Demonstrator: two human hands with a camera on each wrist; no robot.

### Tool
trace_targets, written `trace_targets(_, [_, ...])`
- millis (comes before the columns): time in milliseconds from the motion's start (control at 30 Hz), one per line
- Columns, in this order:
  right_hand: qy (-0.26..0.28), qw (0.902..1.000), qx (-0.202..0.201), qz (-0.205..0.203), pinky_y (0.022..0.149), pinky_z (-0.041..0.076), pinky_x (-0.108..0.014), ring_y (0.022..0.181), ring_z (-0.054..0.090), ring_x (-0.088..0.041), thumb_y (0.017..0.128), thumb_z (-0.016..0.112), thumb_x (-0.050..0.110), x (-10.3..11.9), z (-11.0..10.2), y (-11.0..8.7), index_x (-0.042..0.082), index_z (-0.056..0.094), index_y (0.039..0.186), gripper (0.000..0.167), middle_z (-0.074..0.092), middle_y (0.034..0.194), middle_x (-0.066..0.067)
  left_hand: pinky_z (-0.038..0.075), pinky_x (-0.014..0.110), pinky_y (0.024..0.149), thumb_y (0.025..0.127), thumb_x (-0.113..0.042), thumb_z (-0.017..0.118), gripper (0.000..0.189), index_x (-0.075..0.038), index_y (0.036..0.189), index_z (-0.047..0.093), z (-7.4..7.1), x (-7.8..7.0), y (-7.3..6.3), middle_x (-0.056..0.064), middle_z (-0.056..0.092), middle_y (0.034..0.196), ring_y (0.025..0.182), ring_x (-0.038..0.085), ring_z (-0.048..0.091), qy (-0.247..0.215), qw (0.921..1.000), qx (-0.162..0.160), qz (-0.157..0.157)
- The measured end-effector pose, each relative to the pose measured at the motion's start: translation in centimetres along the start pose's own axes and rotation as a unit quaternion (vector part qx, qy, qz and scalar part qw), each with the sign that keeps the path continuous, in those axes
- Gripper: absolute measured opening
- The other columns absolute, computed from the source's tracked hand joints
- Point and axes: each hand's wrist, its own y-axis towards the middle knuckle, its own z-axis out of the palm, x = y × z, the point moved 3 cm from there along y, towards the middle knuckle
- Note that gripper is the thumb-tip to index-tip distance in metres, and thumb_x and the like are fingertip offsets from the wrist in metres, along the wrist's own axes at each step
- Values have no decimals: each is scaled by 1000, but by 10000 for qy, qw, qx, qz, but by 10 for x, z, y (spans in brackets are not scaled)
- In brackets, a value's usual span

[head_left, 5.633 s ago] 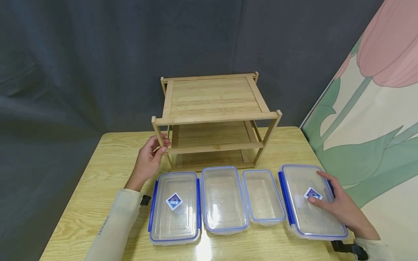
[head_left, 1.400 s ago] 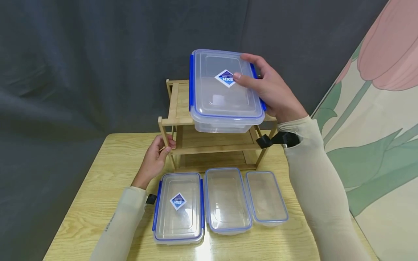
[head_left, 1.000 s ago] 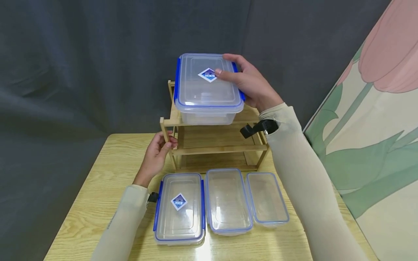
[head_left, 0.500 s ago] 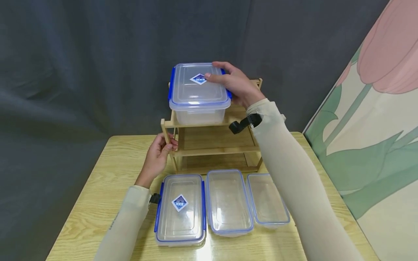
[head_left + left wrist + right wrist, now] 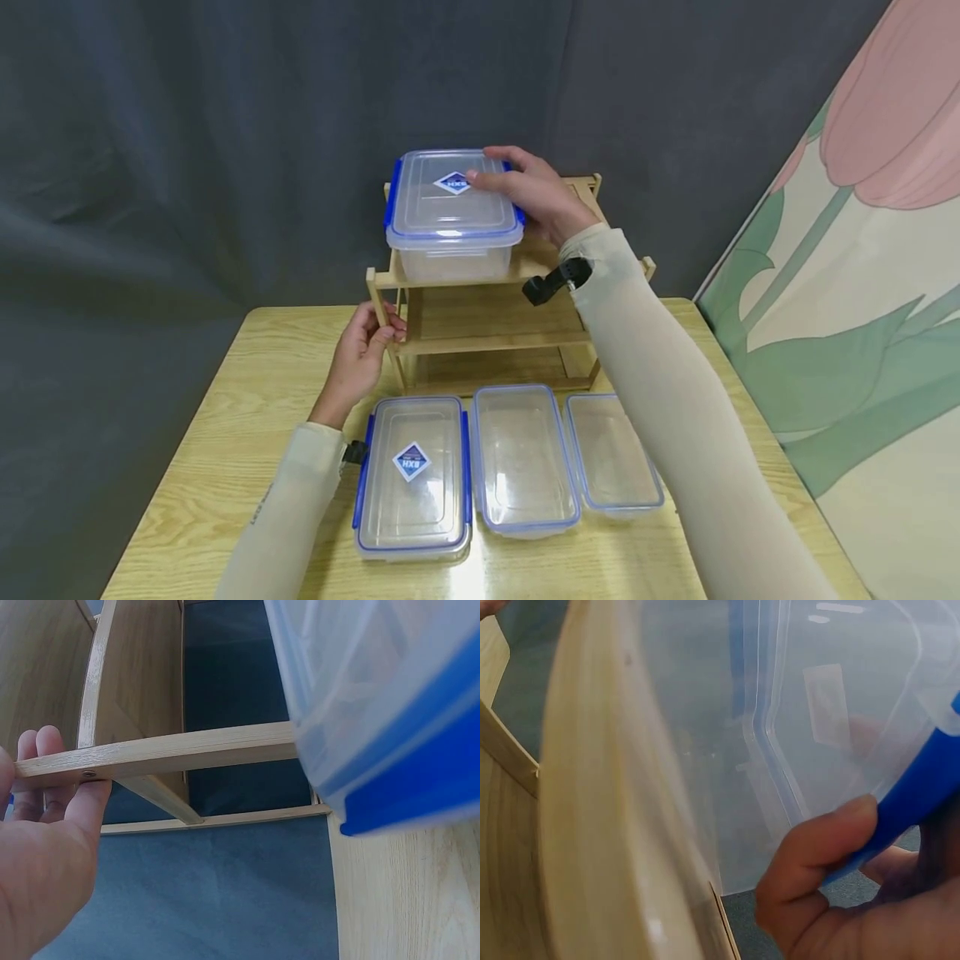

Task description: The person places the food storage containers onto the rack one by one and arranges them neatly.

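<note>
My right hand (image 5: 542, 193) grips the right side of a clear food container (image 5: 456, 212) with a blue-edged lid and a diamond sticker. The thumb lies over the lid, and the right wrist view shows a finger curled at a blue clip (image 5: 919, 791). The container sits level at the left part of the top tier of a wooden rack (image 5: 540, 265); whether its base fully rests there I cannot tell. My left hand (image 5: 352, 367) pinches the rack's front left post (image 5: 187, 746), fingers and thumb on either side of it.
On the table (image 5: 202, 467) before the rack stand a lidded container (image 5: 438, 517) with blue clips, a middle container (image 5: 523, 458) and a smaller one (image 5: 611, 454), partly behind the right sleeve. A dark curtain (image 5: 300, 125) hangs behind; a tulip-patterned wall (image 5: 862, 292) is on the right.
The right hand has lifted the container from the table's right end and carried it left and down to the rack's top. The left hand still holds the post.
</note>
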Motion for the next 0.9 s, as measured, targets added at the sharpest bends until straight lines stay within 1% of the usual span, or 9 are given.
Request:
trace_targets(233, [-586,9981,-165,12,96,62,-45,125,64,-26,97,69,60,1,-5,-6,45,44,157,68,47,161,-3,58,18,88,110,3,45,26,15,133,46,1,0,0,30,61,113,98,12,65,58,10000,-48,33])
trace_targets(400, [-625,9978,-201,-56,98,61,-46,128,60,-27,97,66,63,0,-8,-14,46,43,157,66,43,164,-2,58,19,88,110,2,45,26,14,133,47,2,0,0,30,61,113,99,16,65,75,10000,-55,-17])
trace_targets(500, [-597,9980,-191,-122,94,61,-42,127,59,-27,97,66,63,2,-8,-20,45,43,158,68,43,163,0,58,19,88,110,3,45,25,14,133,47,3,-1,0,29,61,113,99,16,65,60,10000,-63,-34])
trace_targets(667, [-475,9982,-187,-301,82,63,-36,117,64,-29,98,67,59,3,-12,-27,42,44,158,67,51,154,-4,58,19,88,110,3,45,26,15,133,47,3,0,0,29,61,113,99,14,65,63,9999,-95,-44])
trace_targets(767, [-465,9978,-235,-416,76,63,-34,110,66,-30,99,67,57,2,-16,-31,41,46,157,64,56,145,-6,58,18,89,110,3,45,27,15,134,46,4,0,0,30,61,113,99,15,65,80,9999,-108,-55])
trace_targets(900, [-460,9971,-291,-524,69,59,-32,100,66,-28,99,67,56,-2,-20,-39,40,48,156,62,60,134,-7,58,18,89,110,2,45,27,15,134,46,4,1,0,29,61,113,99,16,65,103,9999,-99,-64])
